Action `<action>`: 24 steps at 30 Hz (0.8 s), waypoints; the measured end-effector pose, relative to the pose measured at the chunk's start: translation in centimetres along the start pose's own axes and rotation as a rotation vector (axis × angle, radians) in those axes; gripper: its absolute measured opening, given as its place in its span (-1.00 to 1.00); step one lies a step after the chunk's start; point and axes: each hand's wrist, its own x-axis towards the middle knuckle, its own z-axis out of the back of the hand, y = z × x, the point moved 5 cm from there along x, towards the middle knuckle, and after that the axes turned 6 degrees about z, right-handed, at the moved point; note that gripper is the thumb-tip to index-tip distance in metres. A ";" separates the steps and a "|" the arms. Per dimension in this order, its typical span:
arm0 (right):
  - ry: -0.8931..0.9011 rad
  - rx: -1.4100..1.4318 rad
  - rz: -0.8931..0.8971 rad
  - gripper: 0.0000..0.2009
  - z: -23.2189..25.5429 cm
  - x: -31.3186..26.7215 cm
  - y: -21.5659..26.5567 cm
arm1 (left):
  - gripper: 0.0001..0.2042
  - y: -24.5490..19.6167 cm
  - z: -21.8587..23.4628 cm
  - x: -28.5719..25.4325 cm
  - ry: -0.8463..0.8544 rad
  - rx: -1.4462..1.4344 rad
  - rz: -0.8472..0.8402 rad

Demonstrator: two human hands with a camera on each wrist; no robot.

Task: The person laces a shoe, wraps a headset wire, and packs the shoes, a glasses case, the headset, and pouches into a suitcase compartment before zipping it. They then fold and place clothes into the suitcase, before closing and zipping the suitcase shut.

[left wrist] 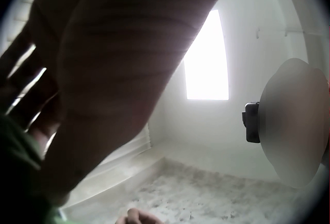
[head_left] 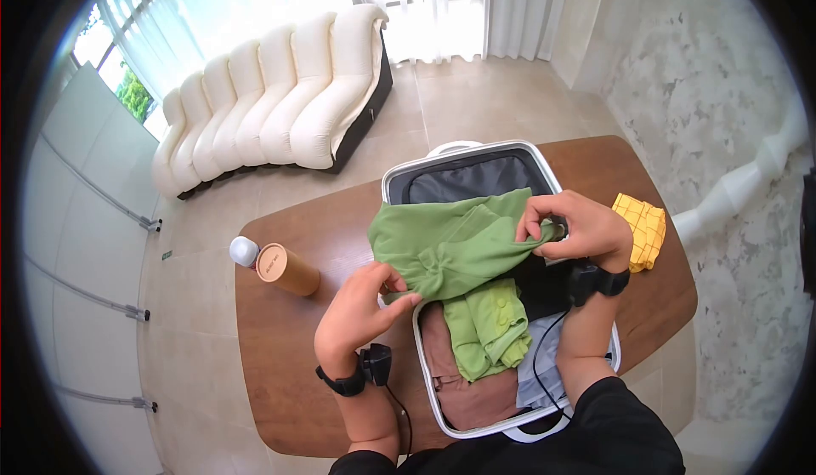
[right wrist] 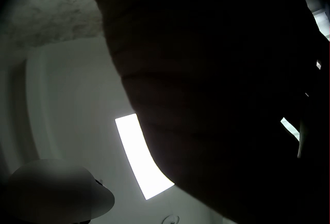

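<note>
A green garment (head_left: 459, 245), with gathered cloth near its middle, stretches between both hands above an uncovered suitcase (head_left: 427, 381). My left hand (head_left: 353, 309) pinches its near left end between thumb and fingers. At the other end, my right hand (head_left: 591, 228) grips a bunched edge. Below the garment lie a folded lime-green piece of clothing (head_left: 489, 330) with buttons, brown clothing (head_left: 476, 403) and light blue clothing (head_left: 544, 364). In the left wrist view, green cloth (left wrist: 18, 154) shows beside the left hand. The right wrist view is mostly filled by the dark underside of the right hand (right wrist: 216, 105).
The suitcase lies on a brown wooden table (head_left: 357, 220). A yellow woven pouch (head_left: 642, 233) sits right of it. On the left lie a cardboard cylinder (head_left: 289, 269) and a white-capped container (head_left: 244, 251). A cream sofa (head_left: 263, 101) stands beyond. Cables hang from both wrist cameras.
</note>
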 end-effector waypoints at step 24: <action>0.132 -0.439 -0.161 -0.66 -3.9 3.8 -3.4 | -0.81 -0.2 -4.1 3.3 -0.272 0.001 0.103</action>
